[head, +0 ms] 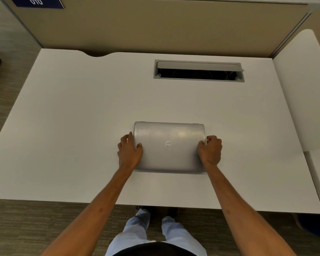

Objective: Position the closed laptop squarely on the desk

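Observation:
A closed silver laptop [168, 146] with a round logo on its lid lies flat on the white desk [72, 126], near the middle and close to the front edge. Its sides run about parallel to the desk's front edge. My left hand [129, 151] grips the laptop's left edge, thumb on the lid. My right hand [210, 150] grips the right edge, fingers curled around the side.
An open cable tray [199, 71] with a raised grey flap is cut into the desk behind the laptop. A beige partition [155, 24] stands along the back. Another white desk [307, 89] adjoins on the right. Carpet floor lies to the left.

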Motion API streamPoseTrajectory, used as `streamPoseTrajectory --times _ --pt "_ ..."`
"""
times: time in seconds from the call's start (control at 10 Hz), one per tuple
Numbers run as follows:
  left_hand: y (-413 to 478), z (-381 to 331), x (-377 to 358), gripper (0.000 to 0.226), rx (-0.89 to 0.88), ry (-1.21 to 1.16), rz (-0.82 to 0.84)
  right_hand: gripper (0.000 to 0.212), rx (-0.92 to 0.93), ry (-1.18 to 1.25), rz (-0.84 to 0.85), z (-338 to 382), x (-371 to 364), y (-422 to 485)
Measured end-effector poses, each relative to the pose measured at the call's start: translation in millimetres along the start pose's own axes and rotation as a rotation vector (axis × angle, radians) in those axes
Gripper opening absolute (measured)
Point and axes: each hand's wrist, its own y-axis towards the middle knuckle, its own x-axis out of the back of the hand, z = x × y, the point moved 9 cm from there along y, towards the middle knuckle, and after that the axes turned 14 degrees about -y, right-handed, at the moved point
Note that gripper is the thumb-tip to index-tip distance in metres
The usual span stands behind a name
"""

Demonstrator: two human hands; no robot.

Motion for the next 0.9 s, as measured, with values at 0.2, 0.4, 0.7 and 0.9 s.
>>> streamPoseTrajectory --times 0.2,0.4,0.7,0.9 --pt "-16.4 -31.3 -30.1 0.066 -0.449 0.43 0.028 0.058 0.547 -0.343 -0.115 50.3 -11.6 -36.6" --pt "-13.7 -47.3 -47.0 0.065 -0.487 0.468 0.029 0.063 0.707 -0.515 -0.023 72.7 -35.8 -49.9" --pt "-13.2 -70.7 -58.9 0.065 -0.482 0.46 0.015 0.065 0.705 -0.599 0.0 85.1 -42.3 -55.4" --pt "-7.3 -85.6 -52.7 0.07 -0.499 0.492 -0.034 0.066 0.72 -0.632 -0.051 98.3 -34.6 -56.2"
